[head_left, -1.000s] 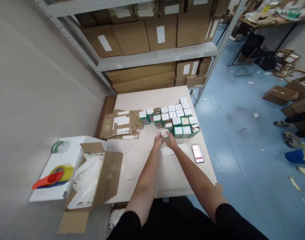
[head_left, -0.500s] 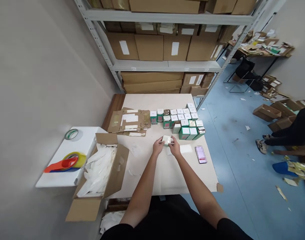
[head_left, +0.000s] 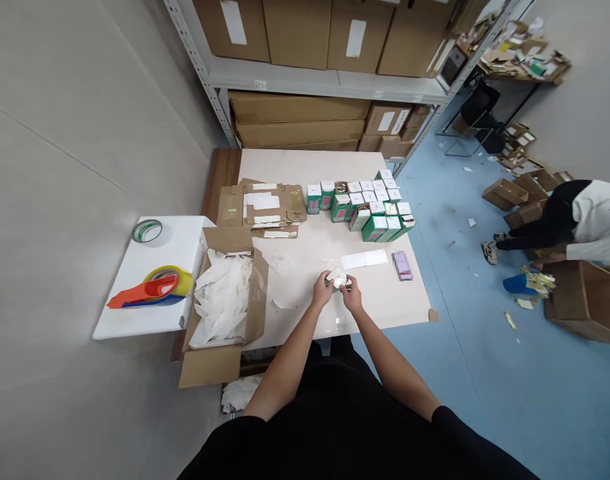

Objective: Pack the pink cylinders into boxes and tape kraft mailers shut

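Note:
Between my two hands, over the front of the table (head_left: 305,313), is a small white-topped box (head_left: 337,277). My left hand (head_left: 323,289) grips its left side, and my right hand (head_left: 351,295) grips its right side; the fingers of both are closed on it. White paper strips (head_left: 363,259) lie just beyond my hands. Farther back stand several small green-and-white boxes (head_left: 375,230) in a cluster, some with their tops open. A phone (head_left: 402,266) with a blurred screen lies to the right.
Flattened cardboard (head_left: 279,207) lies at the back left. An open carton (head_left: 257,300) full of white paper stands left, beside a white surface with an orange tape dispenser (head_left: 145,291). Shelving (head_left: 305,77) rises behind. A person (head_left: 565,213) bends over cartons at right.
My view has tilted down and shifted, so the table sits higher in the picture. The box stays in both hands, now turned at an angle. The person at right shows more fully.

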Motion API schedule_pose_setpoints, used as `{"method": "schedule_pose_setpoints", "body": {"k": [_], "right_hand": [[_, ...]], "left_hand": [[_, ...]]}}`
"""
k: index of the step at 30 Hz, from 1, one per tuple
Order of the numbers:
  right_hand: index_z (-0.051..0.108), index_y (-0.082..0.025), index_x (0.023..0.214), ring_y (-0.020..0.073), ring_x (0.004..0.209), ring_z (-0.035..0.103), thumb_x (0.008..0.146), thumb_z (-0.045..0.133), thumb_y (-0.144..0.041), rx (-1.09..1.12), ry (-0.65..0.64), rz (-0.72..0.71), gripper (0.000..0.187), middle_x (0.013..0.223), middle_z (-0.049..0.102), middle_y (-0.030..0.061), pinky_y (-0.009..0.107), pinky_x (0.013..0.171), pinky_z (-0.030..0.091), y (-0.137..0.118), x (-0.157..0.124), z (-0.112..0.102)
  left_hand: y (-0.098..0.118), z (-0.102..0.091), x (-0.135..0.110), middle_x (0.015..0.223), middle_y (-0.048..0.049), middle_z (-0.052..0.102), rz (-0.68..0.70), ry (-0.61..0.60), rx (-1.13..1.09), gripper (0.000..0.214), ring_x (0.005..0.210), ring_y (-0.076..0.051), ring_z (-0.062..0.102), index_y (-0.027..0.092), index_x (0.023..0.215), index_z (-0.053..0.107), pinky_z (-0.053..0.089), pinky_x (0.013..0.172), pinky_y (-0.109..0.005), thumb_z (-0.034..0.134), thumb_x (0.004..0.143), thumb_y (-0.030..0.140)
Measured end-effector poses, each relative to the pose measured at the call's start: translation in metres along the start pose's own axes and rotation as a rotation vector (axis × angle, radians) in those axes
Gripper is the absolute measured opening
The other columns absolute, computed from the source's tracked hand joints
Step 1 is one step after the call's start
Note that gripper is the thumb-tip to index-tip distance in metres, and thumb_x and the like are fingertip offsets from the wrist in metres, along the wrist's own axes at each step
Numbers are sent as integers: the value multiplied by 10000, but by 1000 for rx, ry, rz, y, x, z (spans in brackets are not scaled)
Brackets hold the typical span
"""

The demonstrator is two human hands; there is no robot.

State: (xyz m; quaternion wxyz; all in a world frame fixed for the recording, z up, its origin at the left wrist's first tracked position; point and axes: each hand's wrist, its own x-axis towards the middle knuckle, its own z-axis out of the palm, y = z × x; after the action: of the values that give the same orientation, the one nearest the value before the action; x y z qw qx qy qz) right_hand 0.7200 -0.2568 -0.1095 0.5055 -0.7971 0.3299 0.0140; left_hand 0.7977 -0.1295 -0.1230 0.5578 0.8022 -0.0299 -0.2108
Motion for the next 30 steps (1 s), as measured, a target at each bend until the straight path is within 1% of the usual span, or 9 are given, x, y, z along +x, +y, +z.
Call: {"method": "schedule_pose_setpoints", "body": {"k": [4,7,10,13,16,22,26,28,30], "right_hand": [[566,-237,1357,259,1169,672,837,605,-396,134,24,-81,545,1347,668,105,413,999,554,8,1,0],[575,-237,1370,258,1332,583,804,566,-312,223,-13,-105,571,1431,628,91,422,1073,518,14,3,-1],[573,-257,1396,256,1386,544,751,566,-252,247,-77,-94,645,1462,612,73,422,1074,521,19,3,-4],[574,-298,1393,262,1341,586,733,584,-226,233,-124,-61,665,1433,637,56,435,1030,545,22,2,-11],[566,-315,1389,250,1213,666,743,596,-210,224,-153,-24,655,1385,671,62,420,958,571,20,1,-18],[455,-276,1487,199,1009,727,774,605,-205,149,-153,-34,732,1250,728,81,365,903,570,9,0,-20],[503,-272,1427,187,895,724,774,601,-228,23,-104,27,662,1134,738,35,350,860,579,4,1,-21],[521,-262,1410,186,875,720,773,604,-232,-14,-112,41,643,1131,730,31,359,871,581,3,1,-23],[530,-258,1413,189,906,723,776,602,-223,-26,-119,17,642,1230,706,45,368,904,577,3,1,-26]], "left_hand": [[-4,-1,-11,1551,-123,501,191,-64,32,666,1438,-274,485,236,1458,540,422,1181,-423,679,814,145],[-1,-4,-15,1623,-130,405,269,-131,100,784,1488,-315,420,242,1473,539,387,1217,-449,767,731,128],[3,-6,-14,1610,-125,428,257,-137,119,800,1481,-319,433,254,1472,543,383,1222,-465,798,722,140],[6,-10,-8,1534,-122,527,258,-134,76,657,1448,-286,481,236,1412,597,377,1222,-444,764,781,167],[9,-14,2,1494,-126,576,201,-167,18,528,1387,-285,548,216,1297,679,411,1188,-428,789,780,232],[23,-13,17,1359,-89,692,70,-141,-62,658,1250,-254,648,246,1384,630,486,1081,-368,831,768,361],[30,-9,22,1075,-62,781,0,-63,36,334,1064,-227,715,229,1196,703,525,962,-334,645,936,431],[30,-7,23,975,-71,781,-81,-9,88,305,980,-233,725,208,1162,702,534,909,-332,611,961,419],[27,-5,23,1034,-85,776,-134,46,80,403,995,-233,721,204,1295,643,529,908,-323,660,933,381]]}}
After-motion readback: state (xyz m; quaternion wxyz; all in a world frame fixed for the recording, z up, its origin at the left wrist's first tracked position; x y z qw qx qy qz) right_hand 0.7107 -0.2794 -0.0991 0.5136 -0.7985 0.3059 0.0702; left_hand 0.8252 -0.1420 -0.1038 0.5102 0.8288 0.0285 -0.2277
